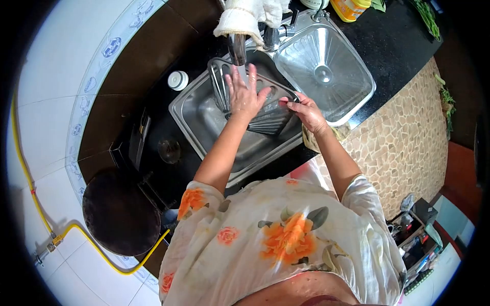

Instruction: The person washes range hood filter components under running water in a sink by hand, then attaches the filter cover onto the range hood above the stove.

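A grey ribbed tray [265, 124] with rounded holes along one edge is tilted in the left sink basin [196, 115]. My right hand [308, 111] pinches the tray's right corner between thumb and fingers. My left hand [246, 99] is open with its fingers spread, over the tray and right under the faucet [237, 50]. It looks wet, and water from the spout runs down by its fingers. Whether the left palm touches the tray is hidden. A white cloth [247, 18] is wrapped around the upper part of the faucet.
The second basin [326, 76] adjoins on the right. A white-lidded jar [177, 80] stands on the black counter, left of the sink. A yellow container [349, 7] and green vegetables [424, 19] lie at the back. A yellow hose [97, 250] runs along the left wall.
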A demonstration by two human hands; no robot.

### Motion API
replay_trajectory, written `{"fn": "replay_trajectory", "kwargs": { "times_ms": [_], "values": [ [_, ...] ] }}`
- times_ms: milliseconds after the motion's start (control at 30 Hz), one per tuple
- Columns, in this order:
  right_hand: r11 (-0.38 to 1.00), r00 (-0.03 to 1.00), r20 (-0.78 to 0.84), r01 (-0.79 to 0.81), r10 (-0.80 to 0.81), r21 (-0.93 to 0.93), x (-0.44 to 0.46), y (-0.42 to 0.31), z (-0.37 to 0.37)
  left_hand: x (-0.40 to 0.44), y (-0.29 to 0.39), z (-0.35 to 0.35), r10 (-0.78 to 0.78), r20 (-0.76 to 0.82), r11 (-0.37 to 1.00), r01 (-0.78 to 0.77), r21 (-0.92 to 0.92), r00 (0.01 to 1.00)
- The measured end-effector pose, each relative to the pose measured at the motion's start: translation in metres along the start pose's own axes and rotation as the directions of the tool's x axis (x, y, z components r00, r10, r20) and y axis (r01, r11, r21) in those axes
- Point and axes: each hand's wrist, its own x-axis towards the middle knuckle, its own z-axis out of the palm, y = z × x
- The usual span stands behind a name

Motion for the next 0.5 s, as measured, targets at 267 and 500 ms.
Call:
{"fn": "replay_trajectory", "kwargs": {
  "times_ms": [267,500],
  "values": [
    [0.970,0.993,-0.070,-0.108,0.095,-0.216,0.040,0.014,0.002,0.003,0.003,0.020,-0.364,-0.058,0.931,0.360,-0.062,0.930],
    [0.965,0.998,-0.023,-0.059,0.055,-0.256,0.029,0.017,0.021,-0.003,0.012,0.011,-0.241,-0.054,0.959,0.229,-0.167,0.969]
  ]
}}
